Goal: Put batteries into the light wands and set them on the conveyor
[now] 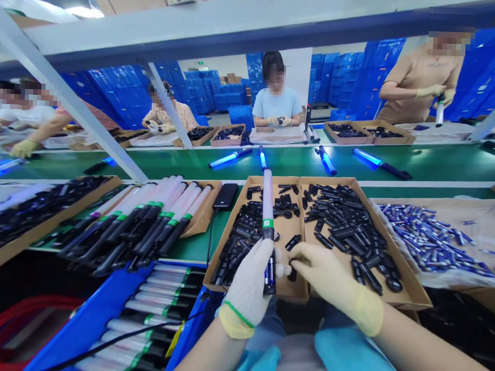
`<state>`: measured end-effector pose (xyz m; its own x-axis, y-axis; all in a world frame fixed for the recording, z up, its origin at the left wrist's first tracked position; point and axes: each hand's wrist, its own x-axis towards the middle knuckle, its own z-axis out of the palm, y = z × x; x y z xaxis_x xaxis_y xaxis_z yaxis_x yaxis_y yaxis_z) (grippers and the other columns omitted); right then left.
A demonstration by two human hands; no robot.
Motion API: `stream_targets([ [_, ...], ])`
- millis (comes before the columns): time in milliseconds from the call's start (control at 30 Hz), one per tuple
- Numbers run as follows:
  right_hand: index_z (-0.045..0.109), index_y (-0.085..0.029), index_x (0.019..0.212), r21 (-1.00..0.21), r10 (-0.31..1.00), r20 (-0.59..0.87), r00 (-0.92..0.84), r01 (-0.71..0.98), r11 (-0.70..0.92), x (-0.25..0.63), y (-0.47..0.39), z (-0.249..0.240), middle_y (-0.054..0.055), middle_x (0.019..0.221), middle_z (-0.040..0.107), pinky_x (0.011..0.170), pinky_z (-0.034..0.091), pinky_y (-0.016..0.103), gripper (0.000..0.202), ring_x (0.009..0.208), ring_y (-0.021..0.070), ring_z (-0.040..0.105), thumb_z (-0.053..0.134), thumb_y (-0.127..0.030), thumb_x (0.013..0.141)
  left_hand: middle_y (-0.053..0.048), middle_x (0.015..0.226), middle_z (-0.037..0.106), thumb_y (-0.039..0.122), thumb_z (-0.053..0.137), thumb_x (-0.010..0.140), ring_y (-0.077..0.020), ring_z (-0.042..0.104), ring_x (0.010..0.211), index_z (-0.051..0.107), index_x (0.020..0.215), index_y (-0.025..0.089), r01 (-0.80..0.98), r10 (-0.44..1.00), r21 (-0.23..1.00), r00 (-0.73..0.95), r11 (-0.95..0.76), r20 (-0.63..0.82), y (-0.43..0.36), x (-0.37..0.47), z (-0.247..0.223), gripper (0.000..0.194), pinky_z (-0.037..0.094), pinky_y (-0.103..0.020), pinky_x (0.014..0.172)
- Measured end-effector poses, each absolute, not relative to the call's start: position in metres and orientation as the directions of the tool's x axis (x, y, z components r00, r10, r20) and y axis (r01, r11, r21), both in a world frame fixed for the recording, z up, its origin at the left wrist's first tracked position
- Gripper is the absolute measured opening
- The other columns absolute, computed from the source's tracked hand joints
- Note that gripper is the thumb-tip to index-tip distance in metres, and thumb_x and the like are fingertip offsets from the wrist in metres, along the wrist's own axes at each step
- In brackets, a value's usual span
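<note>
My left hand, in a white knit glove, is closed around the black handle of a light baton. The baton stands nearly upright, its frosted tube and green band pointing away from me. Low on the handle an open slot shows a blue battery. My right hand, in a thin pale yellow glove, is just right of the handle. Its thumb and fingertips pinch a small black plastic part, partly hidden by the fingers. Below both hands are a left cardboard tray and a right cardboard tray of black parts.
Blue batteries lie heaped at right. Several batons are stacked at left, near a black power bank. A blue crate holds more batons. Lit batons lie on the green belt; co-workers sit and stand beyond it.
</note>
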<state>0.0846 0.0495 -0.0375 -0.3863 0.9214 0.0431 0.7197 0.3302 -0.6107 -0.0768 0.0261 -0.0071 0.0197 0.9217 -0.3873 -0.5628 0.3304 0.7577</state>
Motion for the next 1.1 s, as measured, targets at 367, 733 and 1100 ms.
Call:
stream_targets([
  [367, 0.070, -0.018, 0.083, -0.119, 0.780, -0.019, -0.626, 0.776, 0.620, 0.089, 0.126, -0.024, 0.010, 0.097, 0.068, 0.102, 0.032, 0.046, 0.015, 0.109, 0.0268, 0.055, 0.057, -0.011, 0.087, 0.001, 0.072, 0.063, 0.032, 0.071, 0.084, -0.0082, 0.056, 0.050, 0.061, 0.097, 0.016, -0.619, 0.925, 0.730, -0.015, 0.290, -0.380, 0.025, -0.085, -0.005, 0.023, 0.059, -0.031, 0.067],
  [733, 0.064, -0.015, 0.080, -0.151, 0.722, 0.073, -0.688, 0.708, 0.690, 0.086, 0.139, -0.037, 0.007, 0.085, 0.066, 0.075, 0.051, 0.034, 0.005, 0.082, 0.0207, 0.065, 0.064, -0.017, 0.085, -0.002, 0.077, 0.065, 0.031, 0.068, 0.086, -0.0106, 0.058, 0.052, 0.060, 0.096, 0.014, -0.658, 0.887, 0.672, -0.011, 0.341, -0.461, 0.016, -0.090, -0.012, 0.022, 0.059, -0.034, 0.068],
  [1100, 0.058, -0.025, 0.112, -0.605, 0.723, 0.640, -0.258, 0.410, 0.682, 0.098, 0.016, -0.046, 0.007, 0.117, 0.057, 0.097, 0.051, 0.031, 0.019, 0.112, 0.0171, 0.058, 0.053, -0.017, 0.095, 0.000, 0.071, 0.066, 0.028, 0.076, 0.076, -0.0089, 0.061, 0.058, 0.064, 0.080, 0.019, -0.697, 0.889, 0.599, 0.125, 0.394, -0.440, 0.017, -0.062, 0.012, 0.016, 0.052, -0.017, 0.054],
])
